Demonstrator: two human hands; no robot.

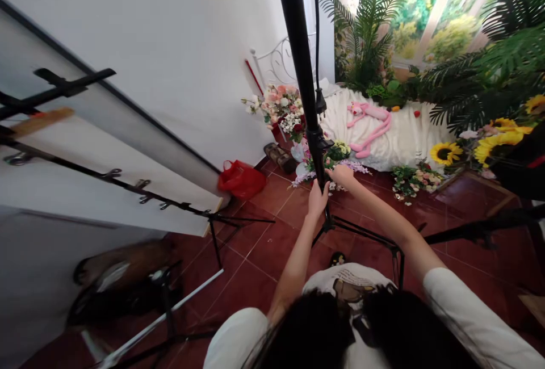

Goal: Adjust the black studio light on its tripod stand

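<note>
A black light stand point(298, 45) rises through the middle of the head view, its folding legs near the red tiled floor. My left hand point(317, 198) is closed around the pole, below a joint with a clamp knob point(320, 142). Slightly higher and to the right, my right hand point(342, 176) is closed at the same pole, its fingers partly hidden. A black cable with a plug point(320, 102) hangs beside the upper pole, touched by neither hand.
A bed with white cloth point(409, 136) holds a pink plush toy point(374, 112). Flowers point(283, 105), a red bag point(242, 179) and shoes point(279, 156) stand nearby. Another stand's bar point(85, 167) with clips crosses the left; a black arm point(477, 230) reaches in from the right.
</note>
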